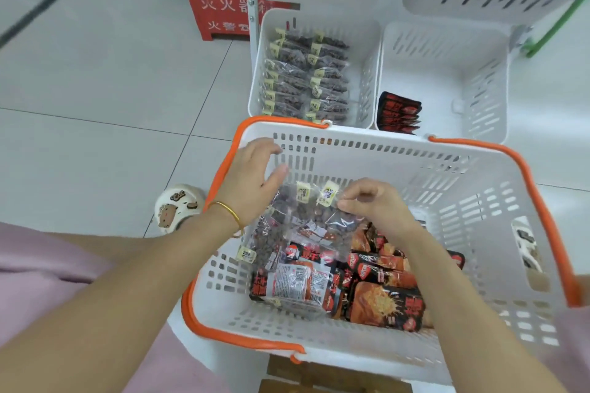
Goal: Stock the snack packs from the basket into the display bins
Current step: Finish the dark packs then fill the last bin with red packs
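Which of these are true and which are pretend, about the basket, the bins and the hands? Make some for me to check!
1. The right hand pinches a clear snack pack over the basket. True.
2. The left bin is empty. False: it holds two rows of stocked clear packs.
3. The right bin holds a few black-and-red packs. True.
4. The basket's handles are green. False: they are orange.
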Tool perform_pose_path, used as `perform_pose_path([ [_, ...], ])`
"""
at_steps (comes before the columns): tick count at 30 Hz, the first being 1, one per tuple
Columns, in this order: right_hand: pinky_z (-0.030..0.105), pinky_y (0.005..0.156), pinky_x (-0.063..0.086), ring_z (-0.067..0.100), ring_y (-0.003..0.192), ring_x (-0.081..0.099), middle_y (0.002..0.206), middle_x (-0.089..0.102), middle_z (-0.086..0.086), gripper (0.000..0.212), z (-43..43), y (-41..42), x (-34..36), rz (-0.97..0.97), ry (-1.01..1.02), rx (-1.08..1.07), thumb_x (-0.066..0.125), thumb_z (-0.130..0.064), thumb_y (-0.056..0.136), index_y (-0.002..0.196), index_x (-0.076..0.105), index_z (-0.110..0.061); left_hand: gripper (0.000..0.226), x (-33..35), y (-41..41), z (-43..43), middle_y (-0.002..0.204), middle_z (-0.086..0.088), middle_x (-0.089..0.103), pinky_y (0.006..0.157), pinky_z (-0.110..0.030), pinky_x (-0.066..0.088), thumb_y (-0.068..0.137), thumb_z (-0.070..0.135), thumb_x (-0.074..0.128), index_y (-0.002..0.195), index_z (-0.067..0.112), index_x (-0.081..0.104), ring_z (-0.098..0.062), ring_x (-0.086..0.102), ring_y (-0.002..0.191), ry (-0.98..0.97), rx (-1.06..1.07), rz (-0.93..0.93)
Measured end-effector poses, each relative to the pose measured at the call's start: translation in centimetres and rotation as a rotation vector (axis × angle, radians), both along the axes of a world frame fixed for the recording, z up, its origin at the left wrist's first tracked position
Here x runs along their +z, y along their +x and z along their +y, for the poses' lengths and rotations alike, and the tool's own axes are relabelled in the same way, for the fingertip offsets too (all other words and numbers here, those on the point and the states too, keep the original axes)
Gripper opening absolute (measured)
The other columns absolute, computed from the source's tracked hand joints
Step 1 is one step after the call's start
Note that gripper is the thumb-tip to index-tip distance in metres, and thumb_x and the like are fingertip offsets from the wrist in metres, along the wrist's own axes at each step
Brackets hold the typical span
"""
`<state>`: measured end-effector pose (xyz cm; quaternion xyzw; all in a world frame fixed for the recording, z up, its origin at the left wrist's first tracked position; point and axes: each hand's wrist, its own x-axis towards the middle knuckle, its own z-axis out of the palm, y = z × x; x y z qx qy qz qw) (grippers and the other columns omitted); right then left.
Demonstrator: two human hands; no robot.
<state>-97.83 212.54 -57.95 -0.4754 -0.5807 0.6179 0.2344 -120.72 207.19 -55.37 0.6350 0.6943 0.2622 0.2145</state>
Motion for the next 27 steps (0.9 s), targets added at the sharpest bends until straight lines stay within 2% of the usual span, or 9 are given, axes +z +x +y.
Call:
perform_pose_path([
  [2, 0.021, 0.049, 0.049, 0.007, 0.056, 0.063, 0.065, 0.069, -0.006, 0.010, 0.7, 0.7, 1.3, 0.069, 0.001, -0.080, 0.072, -0.003, 0.078, 0.081, 0.063, 0.000, 0.070, 1.7, 2.5, 0.5, 0.147, -0.002, 0.033, 0.103, -0.026, 0.029, 0.085, 0.057, 0.042, 0.141, 0.016, 0.032, -0.013, 0.033, 0.133, -0.327, -0.073, -0.399],
  [3, 0.023, 0.047, 0.049, 0.009, 0.055, 0.062, 0.065, 0.068, -0.004, 0.010, 0.9, 0.8, 1.8, 0.105, -0.006, -0.109, 0.071, -0.004, 0.078, 0.080, 0.061, -0.003, 0.082, 2.1, 3.5, 0.7, 0.150, -0.001, 0.028, 0.101, -0.026, 0.031, 0.076, 0.061, 0.044, 0.144, 0.020, 0.022, -0.011, 0.032, 0.132, -0.424, -0.106, -0.475],
  [6, 0.028, 0.047, 0.051, 0.017, 0.053, 0.061, 0.066, 0.067, 0.007, 0.016, 1.3, 1.3, 2.9, 0.167, -0.009, -0.140, 0.072, -0.015, 0.074, 0.077, 0.059, -0.007, 0.101, 2.7, 4.8, 1.8, 0.153, -0.002, 0.020, 0.101, -0.027, 0.033, 0.071, 0.053, 0.068, 0.146, 0.029, 0.005, -0.014, 0.031, 0.133, -0.474, -0.129, -0.471],
  [9, 0.025, 0.047, 0.049, 0.011, 0.049, 0.052, 0.063, 0.058, 0.005, 0.011, 1.9, 1.1, 3.7, 0.097, 0.073, -0.089, 0.068, -0.013, 0.083, 0.078, 0.059, -0.011, 0.109, 3.2, 4.7, 3.2, 0.152, -0.001, 0.022, 0.097, -0.024, 0.032, 0.070, 0.036, 0.080, 0.146, 0.032, 0.002, -0.013, 0.030, 0.130, -0.485, -0.191, -0.390],
  [13, 0.020, 0.056, 0.047, 0.009, 0.061, 0.054, 0.073, 0.060, 0.000, 0.009, 4.3, 1.4, 5.8, -0.014, 0.146, 0.039, 0.067, -0.018, 0.085, 0.080, 0.059, -0.015, 0.103, 4.6, 4.6, 5.9, 0.150, -0.001, 0.026, 0.091, -0.022, 0.037, 0.072, 0.032, 0.080, 0.146, 0.035, 0.008, -0.010, 0.033, 0.126, -0.466, -0.305, -0.366],
  [17, 0.016, 0.049, 0.044, 0.006, 0.058, 0.059, 0.070, 0.062, -0.008, 0.021, 7.5, 2.2, 7.6, -0.001, 0.058, 0.184, 0.071, -0.008, 0.076, 0.084, 0.053, -0.013, 0.094, 5.5, 4.7, 9.4, 0.132, 0.015, 0.029, 0.091, -0.017, 0.036, 0.076, 0.021, 0.077, 0.147, 0.031, 0.015, 0.002, 0.027, 0.122, -0.417, -0.370, -0.436],
  [21, 0.022, 0.052, 0.039, 0.009, 0.053, 0.048, 0.064, 0.050, -0.005, 0.032, 11.2, 2.5, 7.8, -0.087, 0.249, 0.000, 0.079, -0.012, 0.070, 0.074, 0.048, -0.014, 0.079, 4.7, 4.5, 13.5, 0.135, 0.007, 0.041, 0.102, -0.031, 0.040, 0.080, 0.035, 0.070, 0.145, 0.027, 0.025, -0.008, 0.038, 0.125, -0.298, -0.287, -0.442],
  [25, 0.041, 0.068, 0.044, 0.032, 0.071, 0.051, 0.075, 0.050, 0.002, 0.036, 14.6, 2.3, 6.0, -0.221, 0.442, -0.414, 0.077, -0.025, 0.076, 0.071, 0.042, -0.019, 0.052, 1.2, 2.9, 17.6, 0.136, -0.007, 0.044, 0.108, -0.038, 0.030, 0.093, 0.035, 0.052, 0.140, 0.016, 0.037, -0.026, 0.036, 0.127, -0.052, -0.117, 0.123],
  [27, 0.043, 0.073, 0.047, 0.028, 0.072, 0.053, 0.075, 0.052, -0.004, 0.032, 15.7, 1.0, 5.6, -0.272, 0.510, -0.507, 0.075, -0.027, 0.078, 0.077, 0.045, -0.017, 0.049, -0.5, 2.6, 19.0, 0.141, -0.007, 0.039, 0.110, -0.036, 0.025, 0.095, 0.033, 0.047, 0.140, 0.015, 0.036, -0.027, 0.030, 0.131, -0.024, -0.164, 0.334],
])
